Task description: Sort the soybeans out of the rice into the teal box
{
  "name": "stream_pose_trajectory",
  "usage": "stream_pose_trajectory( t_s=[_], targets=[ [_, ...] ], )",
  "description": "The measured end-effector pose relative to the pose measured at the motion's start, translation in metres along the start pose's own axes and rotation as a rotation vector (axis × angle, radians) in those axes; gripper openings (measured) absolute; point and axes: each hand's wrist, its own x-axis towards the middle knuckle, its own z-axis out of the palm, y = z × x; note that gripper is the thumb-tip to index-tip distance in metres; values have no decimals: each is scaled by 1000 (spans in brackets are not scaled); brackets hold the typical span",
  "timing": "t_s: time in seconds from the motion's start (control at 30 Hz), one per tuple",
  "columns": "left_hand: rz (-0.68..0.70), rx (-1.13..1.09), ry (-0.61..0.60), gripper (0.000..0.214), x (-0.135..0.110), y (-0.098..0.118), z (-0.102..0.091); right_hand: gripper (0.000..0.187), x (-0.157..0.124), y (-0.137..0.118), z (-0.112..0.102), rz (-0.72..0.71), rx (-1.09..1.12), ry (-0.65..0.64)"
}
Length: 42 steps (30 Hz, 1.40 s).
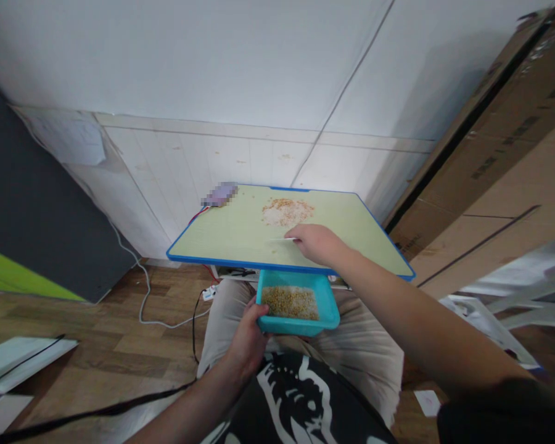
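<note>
Right hand [318, 245] pinches a thin pale strip [282, 239], held low over the table [222, 231]; contact unclear. Loose grain pile [289, 211] just beyond it. Left hand [250, 328] grips the teal tub [326, 301] by its left side, likely steadying it on my lap [370, 336]; kernels [289, 302] inside. Blue edge [222, 261] runs between my hands. Open room left and right of the strip hand.

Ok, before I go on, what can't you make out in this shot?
All in the head view:
- Thin white strip: far end blurred, near end covered by the right hand.
- Left hand: most fingers hidden by the turquoise tub.
- Purple object: pixelated.
- Cardboard: cut off by the right edge, lettering blurred.
</note>
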Motion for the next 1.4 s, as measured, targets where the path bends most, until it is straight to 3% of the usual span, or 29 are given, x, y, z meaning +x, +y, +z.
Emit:
stream_pose_trajectory(
  t_s=[0.17,0.43,0.6,0.8,0.97,1.1,1.4],
  targets=[
    [36,8,11,51,1,3,-9,43,6,-14,16,-66,-16,-72],
    [61,34,3,51,3,11,-16,39,-5,-20,11,-64,-60,-138],
    [64,58,-34,48,2,19,-17,40,-7,-17,7,-59,-74,-125],
    [82,43,36,46,-2,32,-26,40,4,-25,4,-61,-94,-71],
    [149,4,100,45,-3,44,-32,43,24,-48,10,-190,-36,-3],
    [155,-3,106,47,-4,49,-38,38,32,-63,13,-266,-50,-39],
    [146,-44,96,57,-6,51,-38,40,8,-55,11,-261,-43,-52]
  ],
)
